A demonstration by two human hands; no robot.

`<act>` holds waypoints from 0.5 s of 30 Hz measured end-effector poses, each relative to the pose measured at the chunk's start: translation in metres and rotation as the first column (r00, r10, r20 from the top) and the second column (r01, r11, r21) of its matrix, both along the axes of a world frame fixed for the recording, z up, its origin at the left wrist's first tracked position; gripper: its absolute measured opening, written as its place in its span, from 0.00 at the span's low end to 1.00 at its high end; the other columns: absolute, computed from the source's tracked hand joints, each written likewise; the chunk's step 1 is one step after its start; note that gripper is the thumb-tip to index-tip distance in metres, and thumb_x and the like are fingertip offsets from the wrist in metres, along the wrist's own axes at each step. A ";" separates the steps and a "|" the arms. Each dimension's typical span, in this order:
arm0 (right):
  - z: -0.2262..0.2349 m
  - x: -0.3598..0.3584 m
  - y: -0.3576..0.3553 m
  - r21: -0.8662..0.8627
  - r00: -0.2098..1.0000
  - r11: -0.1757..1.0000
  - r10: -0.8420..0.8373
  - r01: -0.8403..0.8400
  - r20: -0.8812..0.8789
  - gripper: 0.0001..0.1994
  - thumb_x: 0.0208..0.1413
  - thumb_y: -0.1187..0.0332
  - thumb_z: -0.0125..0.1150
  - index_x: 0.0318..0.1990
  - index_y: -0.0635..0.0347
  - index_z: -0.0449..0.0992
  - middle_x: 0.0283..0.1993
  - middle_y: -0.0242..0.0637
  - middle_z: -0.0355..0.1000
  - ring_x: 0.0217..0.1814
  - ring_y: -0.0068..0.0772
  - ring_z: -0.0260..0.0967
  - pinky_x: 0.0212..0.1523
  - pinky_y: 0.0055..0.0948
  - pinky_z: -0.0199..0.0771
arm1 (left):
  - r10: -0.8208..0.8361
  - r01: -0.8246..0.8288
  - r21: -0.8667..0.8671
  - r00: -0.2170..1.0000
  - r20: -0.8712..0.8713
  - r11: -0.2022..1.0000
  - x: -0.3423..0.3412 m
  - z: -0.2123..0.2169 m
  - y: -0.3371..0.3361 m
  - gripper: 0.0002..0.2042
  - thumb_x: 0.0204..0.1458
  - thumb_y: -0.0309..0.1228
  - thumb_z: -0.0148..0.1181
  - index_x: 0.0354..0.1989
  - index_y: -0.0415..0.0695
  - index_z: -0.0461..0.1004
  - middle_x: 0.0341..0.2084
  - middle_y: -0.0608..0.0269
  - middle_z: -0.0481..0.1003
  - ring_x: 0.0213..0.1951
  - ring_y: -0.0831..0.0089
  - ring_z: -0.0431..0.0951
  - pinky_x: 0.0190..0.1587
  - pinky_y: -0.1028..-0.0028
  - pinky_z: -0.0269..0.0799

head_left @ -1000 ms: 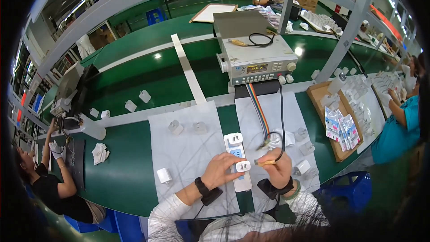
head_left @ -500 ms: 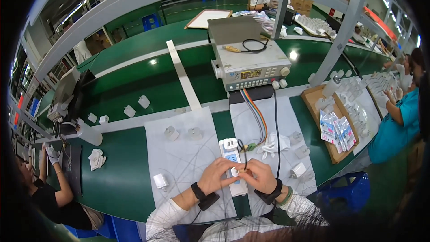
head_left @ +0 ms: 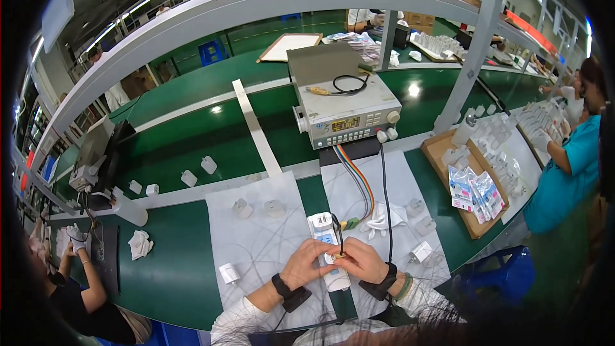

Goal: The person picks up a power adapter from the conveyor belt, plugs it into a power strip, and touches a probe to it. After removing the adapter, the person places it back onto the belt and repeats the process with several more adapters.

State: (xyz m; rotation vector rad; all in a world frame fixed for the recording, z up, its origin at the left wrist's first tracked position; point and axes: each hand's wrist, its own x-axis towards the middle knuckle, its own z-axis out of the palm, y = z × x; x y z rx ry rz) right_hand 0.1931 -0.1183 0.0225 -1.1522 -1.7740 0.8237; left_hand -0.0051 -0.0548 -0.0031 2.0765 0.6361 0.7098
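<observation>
Two hands (head_left: 303,265) (head_left: 364,261), angled inward, white charger (head_left: 330,258) between

Here's the tan plug (head_left: 339,255) right up at the white charger (head_left: 329,259), over the power strip!
The charger sits small and blocky, pinched between the fingertips of the left hand (head_left: 305,265) and partly covered; whether it's seated in the strip (head_left: 336,280) can't be told. In comes the plug, held by the right hand (head_left: 363,261), its black cable (head_left: 341,238) arching up from it; how deep it goes is hidden. The strip lies lengthwise, long and white with blue socket faces, and a second white charger (head_left: 321,220) stands at its far end!
</observation>
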 end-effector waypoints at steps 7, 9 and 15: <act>0.006 0.000 -0.001 -0.014 1.000 1.000 0.011 -0.010 0.014 0.13 0.55 0.67 0.62 0.47 0.56 0.75 0.32 0.35 0.65 0.29 0.30 0.66 0.30 0.25 0.67 | 0.008 -0.008 -0.029 1.000 0.001 1.000 -0.001 0.000 -0.002 0.21 0.43 0.30 0.70 0.47 0.46 0.72 0.41 0.64 0.72 0.46 0.64 0.70 0.49 0.70 0.66; 0.004 0.001 -0.001 -0.003 1.000 1.000 0.010 -0.010 0.011 0.13 0.55 0.67 0.62 0.47 0.56 0.75 0.33 0.35 0.64 0.29 0.30 0.66 0.30 0.25 0.67 | 0.010 -0.010 -0.024 1.000 0.000 1.000 -0.001 0.001 -0.002 0.23 0.42 0.32 0.70 0.49 0.47 0.73 0.43 0.65 0.75 0.47 0.62 0.71 0.54 0.68 0.66; 0.005 0.001 -0.001 0.011 1.000 1.000 0.019 -0.019 -0.013 0.14 0.55 0.66 0.63 0.48 0.56 0.74 0.33 0.36 0.64 0.30 0.30 0.66 0.31 0.25 0.67 | 0.003 -0.003 -0.013 1.000 0.007 1.000 -0.001 -0.002 -0.001 0.23 0.42 0.32 0.70 0.49 0.47 0.73 0.43 0.66 0.75 0.47 0.62 0.71 0.54 0.69 0.65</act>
